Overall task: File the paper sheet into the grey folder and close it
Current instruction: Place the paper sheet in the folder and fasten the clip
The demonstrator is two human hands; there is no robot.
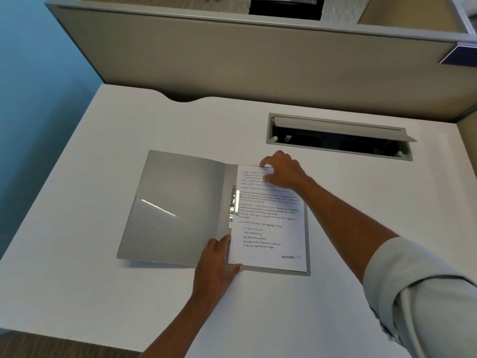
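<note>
The grey folder (178, 202) lies open on the white desk, its left cover flat with a clear inner pocket. A printed paper sheet (271, 228) rests on the folder's right half, beside the metal clip (234, 202) at the spine. My left hand (219, 262) pinches the sheet's lower left corner, thumb on top. My right hand (284, 169) holds the sheet's top edge, fingers curled over it and thumb pressing on the page.
An open cable hatch (340, 136) is sunk into the white desk (103, 156) behind the folder. A beige partition (232, 55) runs along the back. The desk's front edge is near my left forearm, with wood floor below.
</note>
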